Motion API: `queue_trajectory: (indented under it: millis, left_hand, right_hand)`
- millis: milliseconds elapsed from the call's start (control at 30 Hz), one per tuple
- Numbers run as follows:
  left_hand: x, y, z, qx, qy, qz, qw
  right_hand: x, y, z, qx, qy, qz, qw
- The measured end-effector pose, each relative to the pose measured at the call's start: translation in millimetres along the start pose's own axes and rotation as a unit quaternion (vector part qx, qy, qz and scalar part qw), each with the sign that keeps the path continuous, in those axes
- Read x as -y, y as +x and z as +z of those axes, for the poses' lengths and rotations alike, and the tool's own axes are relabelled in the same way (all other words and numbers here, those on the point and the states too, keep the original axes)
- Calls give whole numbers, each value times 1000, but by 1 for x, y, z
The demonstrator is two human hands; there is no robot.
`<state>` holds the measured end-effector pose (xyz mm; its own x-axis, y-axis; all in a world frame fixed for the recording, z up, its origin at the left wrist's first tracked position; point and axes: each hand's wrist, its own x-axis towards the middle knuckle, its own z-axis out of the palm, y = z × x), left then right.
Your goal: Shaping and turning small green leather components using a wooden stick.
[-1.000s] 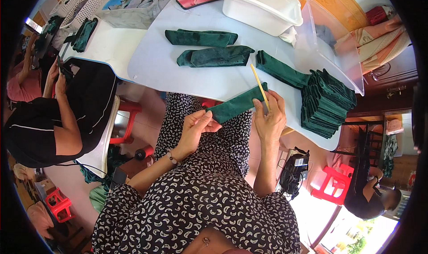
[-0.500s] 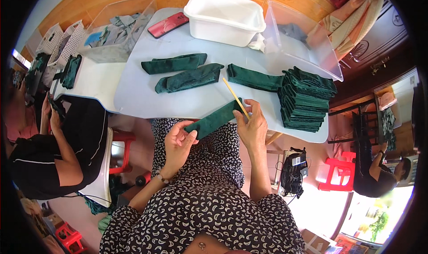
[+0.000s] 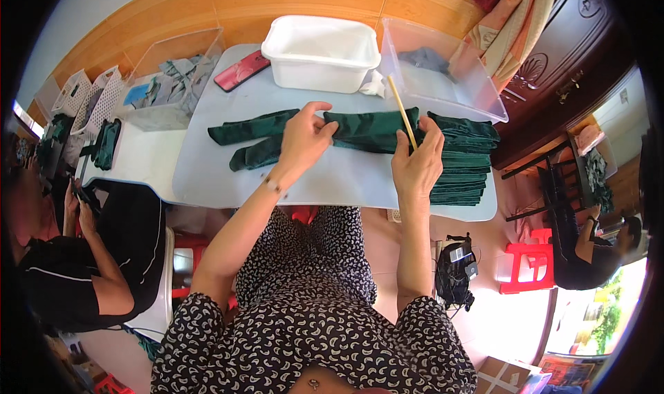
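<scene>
left hand (image 3: pixel 304 137) pinches the left end of a rolled green cloth (image 3: pixel 366 130), thumb and fingers pressed together on the fabric. right hand (image 3: pixel 417 160) holds the cloth's right end, its grip closed on a thin stick (image 3: pixel 402 112) that slants up-left from the fingers across the cloth. cloth is held just above the bench (image 3: pixel 346 180), mid-bench, stretched between both hands.

two more green pieces (image 3: pixel 252 139) lie on the bench left of the left hand, one above the other, lower one partly under the wrist. stack of folded green cloths (image 3: pixel 465 162) sits at the bench's right edge, touching or just behind the right hand. white tub (image 3: pixel 319 52) at the far side, clear bin (image 3: pixel 443 76) to its right, red phone (image 3: pixel 241 70) to its left. second clear bin (image 3: pixel 173 76) far left with cloth inside. another person in black (image 3: pixel 90 256) sits at left.
</scene>
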<state>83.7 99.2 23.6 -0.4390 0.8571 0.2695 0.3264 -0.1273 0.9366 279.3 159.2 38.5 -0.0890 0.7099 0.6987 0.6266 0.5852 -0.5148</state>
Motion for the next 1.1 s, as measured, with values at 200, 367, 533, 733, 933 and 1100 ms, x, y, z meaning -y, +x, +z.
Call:
queue_trajectory:
  millis: [200,367,533,733,933,1100]
  left_hand:
    - [45,32,30,93,102,-81,987]
    - [32,30,27,100,78,-109,986]
    - [42,34,23,114,11,-132,985]
    - [35,32,25,122,108,-102,981]
    - [40,44,23,156,9,-45,987]
    - [49,42,28,132,189,-39,972]
  right_hand:
    - [-4,1,-7,111,-23,-40,993]
    - [-23,-10,11,116,-32,-76,990]
    - [-32,-1,35,133,-62,-93,985]
    - [-44,-5,50,183,-103,-72,975]
    - [-46,-3,47,199,-157,-43,966]
    - [-53,-4,56,241,-208,-33,947]
